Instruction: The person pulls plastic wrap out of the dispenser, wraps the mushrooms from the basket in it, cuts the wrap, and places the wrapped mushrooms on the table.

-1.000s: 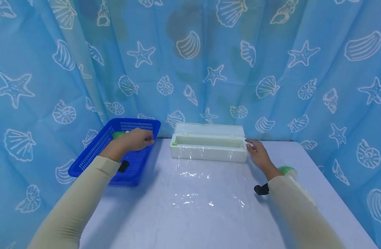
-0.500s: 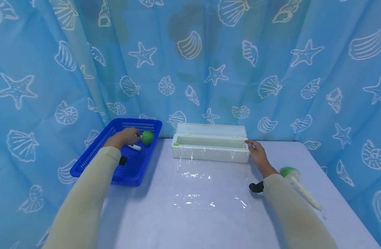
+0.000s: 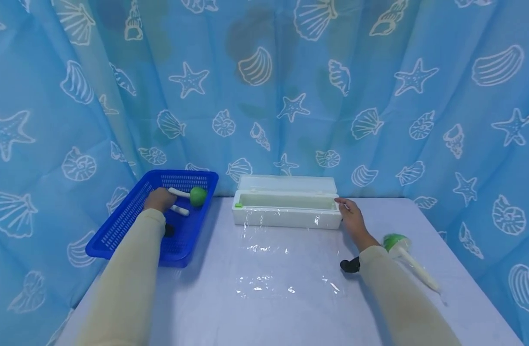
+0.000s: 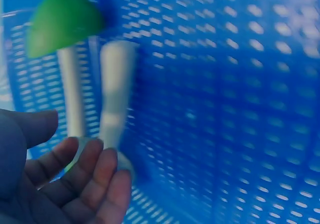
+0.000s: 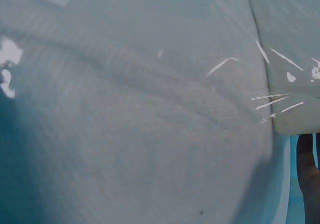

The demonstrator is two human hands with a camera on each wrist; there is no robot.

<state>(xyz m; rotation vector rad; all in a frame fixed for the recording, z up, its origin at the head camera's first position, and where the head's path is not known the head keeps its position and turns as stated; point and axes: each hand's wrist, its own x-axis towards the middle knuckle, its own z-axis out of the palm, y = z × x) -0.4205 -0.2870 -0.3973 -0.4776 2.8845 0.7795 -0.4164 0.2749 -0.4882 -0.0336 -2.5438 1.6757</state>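
1. Shifting leftward since half a second ago, the left hand [image 3: 160, 199] is curving loose fingers, gripping nothing, near the green-topped stick [image 3: 197, 197] and white stick [image 3: 179, 210] lying in the blue basket [image 3: 184, 172].
2. Picking seems to be the step; the next move is likely calling for a pinch.
3. White box [image 3: 286, 218] is standing lid-up.
4. Right hand [image 3: 353, 218] is resting extended fingers against its end.
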